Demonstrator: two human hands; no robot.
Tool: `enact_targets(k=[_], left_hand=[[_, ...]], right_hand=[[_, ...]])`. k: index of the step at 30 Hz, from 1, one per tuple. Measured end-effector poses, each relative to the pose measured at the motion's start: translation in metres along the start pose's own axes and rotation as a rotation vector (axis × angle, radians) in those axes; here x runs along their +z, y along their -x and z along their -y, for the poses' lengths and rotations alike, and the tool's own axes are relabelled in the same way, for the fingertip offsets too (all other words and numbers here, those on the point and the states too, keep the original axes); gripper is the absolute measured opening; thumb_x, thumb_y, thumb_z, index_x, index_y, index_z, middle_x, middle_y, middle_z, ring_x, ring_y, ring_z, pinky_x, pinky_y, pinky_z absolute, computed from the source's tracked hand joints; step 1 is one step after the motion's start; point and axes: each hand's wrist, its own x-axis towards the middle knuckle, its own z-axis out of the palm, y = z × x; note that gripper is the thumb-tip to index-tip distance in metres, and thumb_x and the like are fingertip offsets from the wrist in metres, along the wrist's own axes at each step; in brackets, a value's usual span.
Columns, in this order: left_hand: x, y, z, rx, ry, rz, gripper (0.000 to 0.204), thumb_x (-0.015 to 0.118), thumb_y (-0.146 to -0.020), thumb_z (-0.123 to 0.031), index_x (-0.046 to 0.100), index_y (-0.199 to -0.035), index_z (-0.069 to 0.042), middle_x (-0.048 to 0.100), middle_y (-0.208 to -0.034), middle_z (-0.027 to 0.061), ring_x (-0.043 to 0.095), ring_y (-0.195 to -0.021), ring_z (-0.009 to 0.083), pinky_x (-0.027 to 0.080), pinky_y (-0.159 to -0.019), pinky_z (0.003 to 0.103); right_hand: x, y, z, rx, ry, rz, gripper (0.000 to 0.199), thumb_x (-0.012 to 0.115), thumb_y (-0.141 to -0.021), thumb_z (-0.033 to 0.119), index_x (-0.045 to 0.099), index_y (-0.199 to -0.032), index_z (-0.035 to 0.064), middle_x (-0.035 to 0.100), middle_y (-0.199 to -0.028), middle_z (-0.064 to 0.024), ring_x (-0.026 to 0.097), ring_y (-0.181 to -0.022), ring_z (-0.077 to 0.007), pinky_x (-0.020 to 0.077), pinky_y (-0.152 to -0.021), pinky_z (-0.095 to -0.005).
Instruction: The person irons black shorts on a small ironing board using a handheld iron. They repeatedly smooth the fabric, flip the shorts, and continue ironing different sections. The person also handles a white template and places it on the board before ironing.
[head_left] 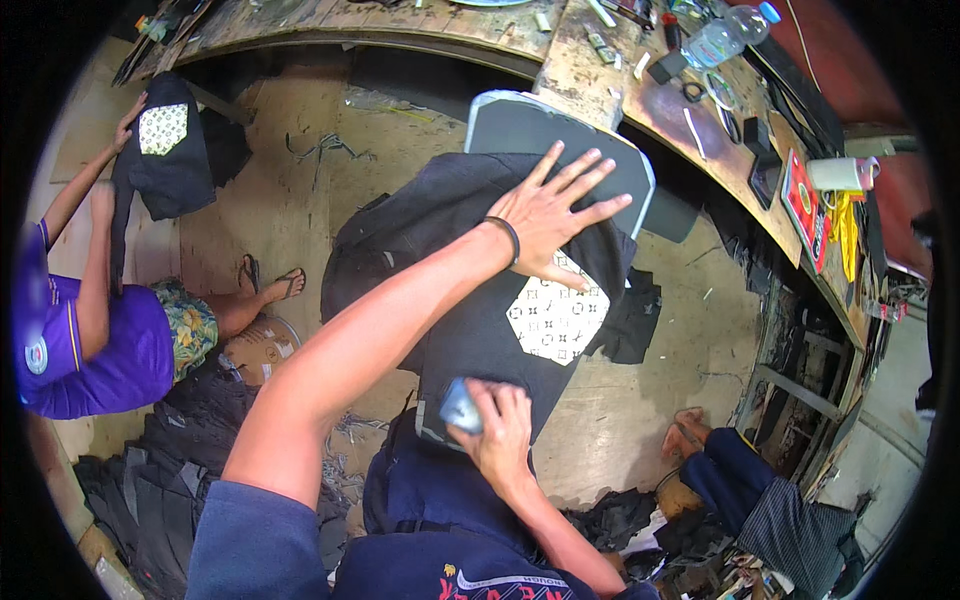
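Note:
A piece of black cloth [455,325] is draped over a dark flat board with a pale edge [560,125], which juts toward me from the bench. On the cloth sits a cream, many-sided patch [560,325] with a dark repeating print. My left hand [565,200] is spread flat on the cloth, its thumb reaching over the patch's upper corner. Below the patch, near the board's end by my lap, my right hand [498,435] grips a smooth blue-grey block [460,405]. Motion blurs it, so its exact kind is unclear.
A wooden bench [690,150] curves along the far side and right, bearing a water bottle [730,38] and small tools. At left, a person in purple [110,340] handles similar black cloth [175,185]. Another person's legs [720,470] show at right. Cloth scraps [160,490] cover the floor.

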Motion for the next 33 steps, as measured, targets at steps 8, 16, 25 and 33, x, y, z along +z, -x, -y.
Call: enact_targets(k=[8, 16, 25, 33], left_hand=[[0.003, 0.002, -0.001, 0.009, -0.044, -0.023, 0.127, 0.07, -0.075, -0.093, 0.026, -0.176, -0.029, 0.021, -0.181, 0.0223, 0.015, -0.169, 0.0428, 0.005, -0.135, 0.068], [-0.013, 0.004, -0.016, 0.008, -0.128, -0.054, 0.12, 0.068, -0.079, -0.092, 0.032, -0.174, -0.028, 0.023, -0.18, 0.0234, 0.016, -0.168, 0.0444, 0.009, -0.134, 0.068], [0.014, 0.135, -0.053, -0.783, 0.179, -0.575, 0.092, 0.074, -0.101, -0.051, 0.034, -0.171, -0.006, 0.034, -0.175, 0.0282, 0.029, -0.163, 0.0474, 0.025, -0.13, 0.064], [0.04, 0.318, -0.187, -1.465, 1.655, -0.27, 0.058, 0.058, -0.114, -0.048, 0.068, -0.138, 0.004, 0.071, -0.137, 0.0087, 0.069, -0.121, 0.0202, 0.057, -0.103, 0.04]], right_hand=[[-0.013, 0.018, -0.009, 0.171, -0.001, 0.204, 0.076, 0.1, -0.061, 0.019, 0.073, -0.131, 0.0098, 0.068, -0.115, -0.0116, 0.062, -0.111, -0.0348, 0.0507, -0.095, -0.0478], [-0.023, 0.039, -0.016, 0.131, 0.037, 0.006, 0.072, 0.097, -0.065, 0.016, 0.072, -0.133, 0.0096, 0.068, -0.111, -0.0113, 0.063, -0.105, -0.0363, 0.0519, -0.095, -0.0476], [-0.053, -0.085, -0.088, 0.128, -0.334, -0.501, 0.078, 0.09, -0.088, 0.045, 0.059, -0.14, -0.0041, 0.059, -0.151, -0.0329, 0.061, -0.135, -0.0498, 0.0408, -0.121, -0.0587], [0.086, 0.035, -0.013, -0.112, -0.156, -0.308, 0.069, 0.094, -0.08, 0.056, 0.073, -0.122, 0.0051, 0.075, -0.112, -0.0168, 0.043, -0.158, -0.0452, 0.0036, -0.128, -0.0798]])
